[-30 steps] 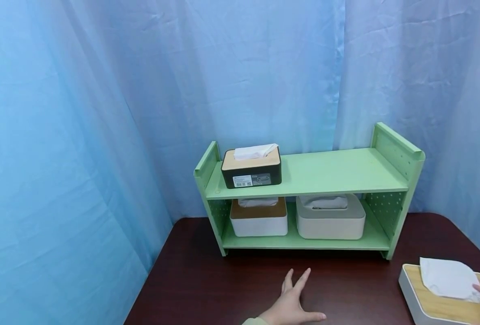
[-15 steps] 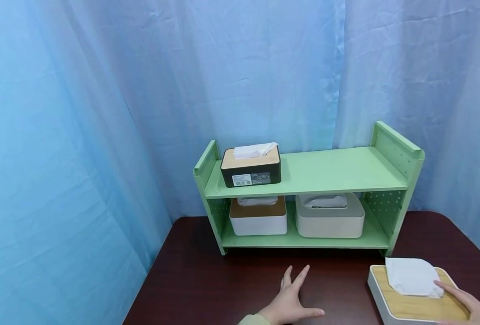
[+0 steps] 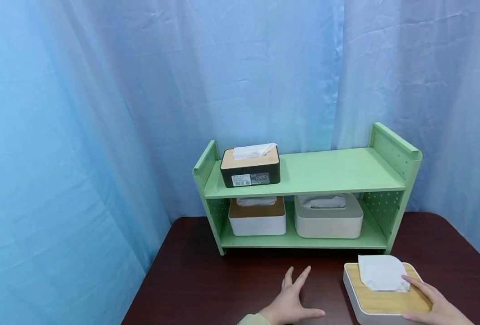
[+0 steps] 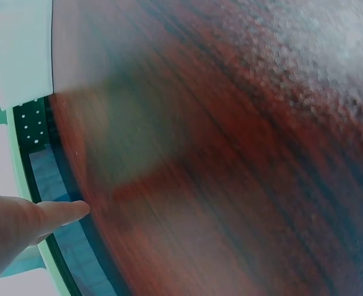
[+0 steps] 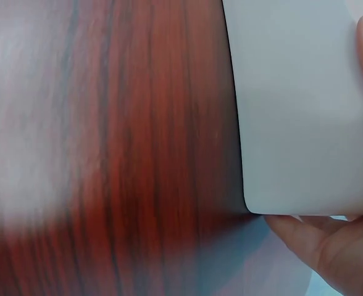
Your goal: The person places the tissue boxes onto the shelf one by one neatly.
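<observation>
A tissue box (image 3: 372,300) with a pale wooden lid and off-white sides lies flat on the dark table, a white tissue (image 3: 383,273) sticking up from its slot. My right hand (image 3: 436,302) is at the box's right end, one fingertip on the tissue. In the right wrist view, fingers (image 5: 296,237) touch the low corner of the end wall, and another fingertip shows by the upper edge. To the left of the box, apart from it, my left hand (image 3: 288,300) is spread over the table and holds nothing.
Behind the hands stands a green two-tier shelf (image 3: 339,174). A black tissue box (image 3: 250,174) sits at the left of its top. Below are a brown-lidded white box (image 3: 257,225) and a grey-lidded box (image 3: 328,227). A blue curtain (image 3: 175,90) hangs behind the table.
The wooden-lidded tissue box has slid left along the table with my right hand at it, coming nearer to my left hand. The left hand stays nearly still.
</observation>
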Action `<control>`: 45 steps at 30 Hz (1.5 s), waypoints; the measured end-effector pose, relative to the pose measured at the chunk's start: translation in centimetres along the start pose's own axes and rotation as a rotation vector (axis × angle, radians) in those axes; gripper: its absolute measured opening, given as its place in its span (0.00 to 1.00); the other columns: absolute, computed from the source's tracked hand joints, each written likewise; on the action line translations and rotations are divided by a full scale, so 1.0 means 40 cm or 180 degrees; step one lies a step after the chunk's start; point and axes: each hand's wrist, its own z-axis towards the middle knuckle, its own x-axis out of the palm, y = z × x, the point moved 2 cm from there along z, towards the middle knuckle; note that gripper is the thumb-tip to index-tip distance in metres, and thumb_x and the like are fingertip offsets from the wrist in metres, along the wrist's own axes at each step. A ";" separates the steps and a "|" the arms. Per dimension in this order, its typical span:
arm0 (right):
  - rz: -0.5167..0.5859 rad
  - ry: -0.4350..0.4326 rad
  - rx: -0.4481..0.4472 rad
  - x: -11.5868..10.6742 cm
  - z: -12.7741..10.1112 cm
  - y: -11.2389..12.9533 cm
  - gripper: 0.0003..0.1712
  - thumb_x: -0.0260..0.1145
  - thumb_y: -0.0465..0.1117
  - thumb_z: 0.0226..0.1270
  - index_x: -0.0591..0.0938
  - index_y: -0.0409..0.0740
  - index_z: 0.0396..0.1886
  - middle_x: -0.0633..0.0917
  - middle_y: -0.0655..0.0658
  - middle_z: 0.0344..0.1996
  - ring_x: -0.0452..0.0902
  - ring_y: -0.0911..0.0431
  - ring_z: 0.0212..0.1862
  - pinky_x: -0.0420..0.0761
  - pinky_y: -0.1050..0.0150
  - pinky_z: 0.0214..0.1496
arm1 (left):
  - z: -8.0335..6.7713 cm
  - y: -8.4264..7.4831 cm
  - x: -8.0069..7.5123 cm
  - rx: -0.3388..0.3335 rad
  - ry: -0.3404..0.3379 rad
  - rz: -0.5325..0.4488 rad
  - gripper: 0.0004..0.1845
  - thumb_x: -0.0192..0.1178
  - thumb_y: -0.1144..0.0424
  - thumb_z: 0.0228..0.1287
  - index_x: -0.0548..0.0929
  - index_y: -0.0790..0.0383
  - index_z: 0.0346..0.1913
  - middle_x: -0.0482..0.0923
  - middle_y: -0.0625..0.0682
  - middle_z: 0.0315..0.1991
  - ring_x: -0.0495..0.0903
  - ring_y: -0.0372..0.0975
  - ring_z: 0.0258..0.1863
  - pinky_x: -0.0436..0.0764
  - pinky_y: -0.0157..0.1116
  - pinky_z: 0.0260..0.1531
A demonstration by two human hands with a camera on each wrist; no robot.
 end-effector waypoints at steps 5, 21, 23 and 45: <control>0.0086 0.0080 0.0001 0.018 0.015 0.024 0.47 0.69 0.50 0.58 0.58 0.33 0.68 0.56 0.15 0.60 0.55 0.26 0.57 0.65 0.32 0.50 | 0.005 0.007 0.004 0.0011 -0.0019 0.0022 0.52 0.72 0.50 0.49 0.50 0.28 0.72 0.45 0.67 0.72 0.51 0.61 0.70 0.75 0.54 0.51; 0.0395 0.0267 0.0163 0.094 0.069 0.180 0.56 0.73 0.55 0.52 0.57 0.30 0.70 0.54 0.17 0.63 0.53 0.25 0.61 0.64 0.32 0.54 | 0.039 0.009 0.030 -0.0094 -0.0022 0.0129 0.51 0.74 0.48 0.46 0.55 0.32 0.72 0.46 0.66 0.72 0.50 0.59 0.71 0.72 0.53 0.55; 0.0421 0.0255 0.0183 0.108 0.073 0.205 0.57 0.74 0.56 0.49 0.57 0.31 0.70 0.54 0.17 0.63 0.53 0.24 0.62 0.65 0.33 0.54 | 0.038 0.008 0.031 -0.0084 -0.0003 0.0125 0.50 0.74 0.48 0.46 0.55 0.31 0.72 0.45 0.67 0.73 0.50 0.59 0.71 0.72 0.52 0.56; 0.0265 -0.0134 -0.0165 0.208 0.097 0.364 0.56 0.78 0.58 0.41 0.65 0.40 0.68 0.65 0.21 0.61 0.68 0.30 0.58 0.74 0.40 0.50 | 0.012 0.081 -0.023 0.0108 -0.0289 0.0176 0.47 0.74 0.47 0.45 0.63 0.42 0.71 0.38 0.75 0.71 0.51 0.63 0.69 0.70 0.45 0.59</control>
